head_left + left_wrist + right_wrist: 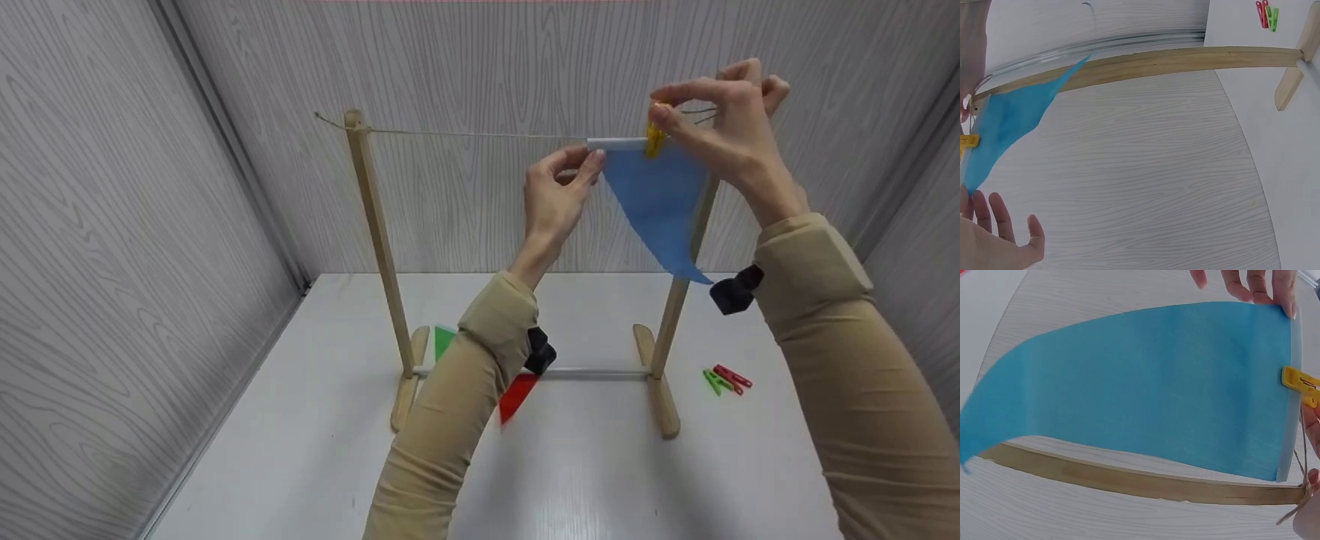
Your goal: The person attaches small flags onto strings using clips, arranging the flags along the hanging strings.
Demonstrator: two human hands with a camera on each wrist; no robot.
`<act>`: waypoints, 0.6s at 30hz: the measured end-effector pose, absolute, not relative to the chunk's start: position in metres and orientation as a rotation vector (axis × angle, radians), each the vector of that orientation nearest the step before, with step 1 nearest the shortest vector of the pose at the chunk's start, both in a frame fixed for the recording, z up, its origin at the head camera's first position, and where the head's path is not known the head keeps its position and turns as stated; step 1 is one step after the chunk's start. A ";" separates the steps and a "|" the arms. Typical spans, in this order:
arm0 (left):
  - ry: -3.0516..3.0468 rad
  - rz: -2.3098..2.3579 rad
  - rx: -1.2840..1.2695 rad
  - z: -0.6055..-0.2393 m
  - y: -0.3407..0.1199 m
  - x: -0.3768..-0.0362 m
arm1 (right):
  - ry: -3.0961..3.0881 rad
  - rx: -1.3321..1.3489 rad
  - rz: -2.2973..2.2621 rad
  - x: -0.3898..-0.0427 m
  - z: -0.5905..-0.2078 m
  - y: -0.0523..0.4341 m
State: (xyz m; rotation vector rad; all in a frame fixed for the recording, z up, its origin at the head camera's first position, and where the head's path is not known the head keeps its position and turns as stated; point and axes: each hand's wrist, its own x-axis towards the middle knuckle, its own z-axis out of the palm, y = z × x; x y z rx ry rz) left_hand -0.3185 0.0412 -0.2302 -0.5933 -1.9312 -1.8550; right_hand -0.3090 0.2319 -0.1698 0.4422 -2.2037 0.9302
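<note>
Grey wood-grain panels close in a white table (315,450) on three sides, and on it stands a small wooden rack (375,247) with a string (465,135) stretched between its two posts. Starting at the left, a green pennant (444,339) and a red pennant (517,396) lie flat by the rack's foot, both partly covered by my left sleeve. My left hand (556,196) is raised to the string, its thumb and forefinger pinching the left end of the white top band of the blue pennant (658,201). That pennant hangs on the string near the right post, its band running left to right along the line and its point trailing down and to the right. Just right of my left hand's grip, on the same band, my right hand (721,129) holds the yellow clothespin (655,139) between thumb and fingertips, set over the band and the string. So the pin sits directly under my right fingers, with the left hand steadying the other end. Whether the pin's mouth is already closed on the band I cannot tell; my fingers hide most of it. Farther right, a green clothespin (712,382) and a red clothespin (733,377) lie together on the table, just beside the rack's right foot.
</note>
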 end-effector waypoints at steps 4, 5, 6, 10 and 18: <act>-1.919 -1.846 -0.600 -0.235 0.036 -0.320 | -2.187 0.456 0.949 -0.309 -0.171 0.232; -1.922 -1.843 -0.603 -0.236 0.035 -0.321 | -2.181 0.463 0.955 -0.309 -0.172 0.233; -1.925 -1.840 -0.609 -0.238 0.034 -0.321 | -2.173 0.468 0.963 -0.310 -0.172 0.233; -1.942 -1.833 -0.624 -0.245 0.029 -0.322 | -2.151 0.460 0.995 -0.309 -0.176 0.233; -1.951 -1.829 -0.643 -0.260 0.023 -0.324 | -2.021 0.516 1.010 -0.307 -0.186 0.234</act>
